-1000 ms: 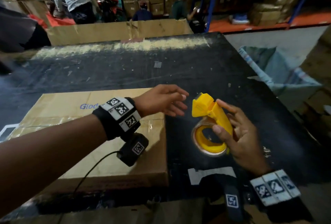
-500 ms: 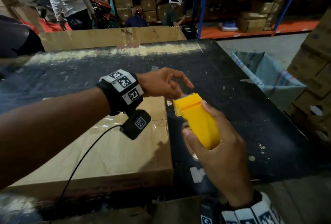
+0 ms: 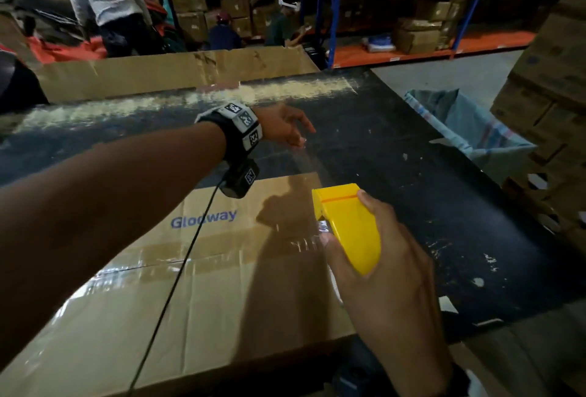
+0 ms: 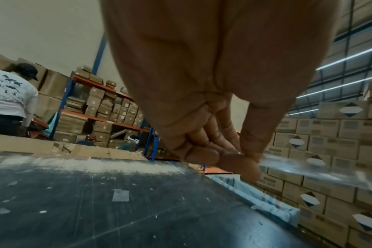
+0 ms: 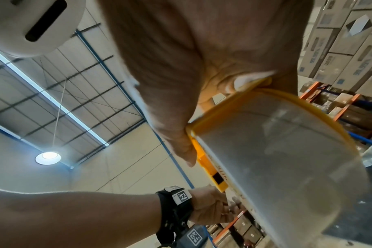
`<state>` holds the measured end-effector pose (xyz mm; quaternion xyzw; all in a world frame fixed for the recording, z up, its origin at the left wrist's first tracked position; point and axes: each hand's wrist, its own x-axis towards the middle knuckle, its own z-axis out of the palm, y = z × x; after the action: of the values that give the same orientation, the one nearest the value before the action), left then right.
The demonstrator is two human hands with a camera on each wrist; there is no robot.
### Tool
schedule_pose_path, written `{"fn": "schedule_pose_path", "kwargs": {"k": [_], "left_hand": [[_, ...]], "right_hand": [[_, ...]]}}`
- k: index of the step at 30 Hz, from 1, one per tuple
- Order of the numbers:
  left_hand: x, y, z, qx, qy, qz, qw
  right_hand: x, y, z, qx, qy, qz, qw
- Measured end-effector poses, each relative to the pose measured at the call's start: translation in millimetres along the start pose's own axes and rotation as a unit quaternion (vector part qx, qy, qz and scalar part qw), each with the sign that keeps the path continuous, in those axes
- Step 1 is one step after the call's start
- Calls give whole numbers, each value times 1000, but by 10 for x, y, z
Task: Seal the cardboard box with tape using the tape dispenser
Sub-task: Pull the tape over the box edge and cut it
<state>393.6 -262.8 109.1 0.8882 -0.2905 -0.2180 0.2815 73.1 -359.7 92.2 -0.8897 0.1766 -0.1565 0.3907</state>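
A flat cardboard box point(image 3: 203, 285) printed "Glodway" lies on the black table point(image 3: 412, 174), with clear tape along its middle seam. My right hand point(image 3: 380, 273) grips the yellow tape dispenser point(image 3: 348, 225) over the box's right edge; its roll of clear tape point(image 5: 287, 159) fills the right wrist view. My left hand point(image 3: 293, 130) is beyond the box, above the table, pinching the free end of the tape point(image 4: 246, 156) between thumb and fingers. A clear strip of tape point(image 3: 312, 168) stretches from that pinch back to the dispenser.
A long cardboard sheet point(image 3: 177, 73) stands along the table's far edge. A blue-grey sack point(image 3: 469, 130) and stacked cartons point(image 3: 545, 104) are to the right. People work near orange-and-blue shelving point(image 3: 396, 15) behind.
My left hand took the tape end at the dispenser's mouth and pulled it away across the table, drawing out a strip. My right hand has turned the dispenser and holds it over the box edge.
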Motion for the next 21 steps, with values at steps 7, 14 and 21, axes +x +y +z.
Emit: {"fn": "schedule_pose_path", "kwargs": {"k": [7, 14, 21], "left_hand": [[349, -321, 200, 27, -23, -6, 999], [551, -466, 326, 6, -45, -17, 999], [591, -388, 472, 140, -111, -6, 984]], "right_hand": [[106, -103, 256, -40, -9, 52, 998], [205, -153, 310, -56, -32, 82, 995], [238, -185, 337, -74, -55, 99, 991]]}}
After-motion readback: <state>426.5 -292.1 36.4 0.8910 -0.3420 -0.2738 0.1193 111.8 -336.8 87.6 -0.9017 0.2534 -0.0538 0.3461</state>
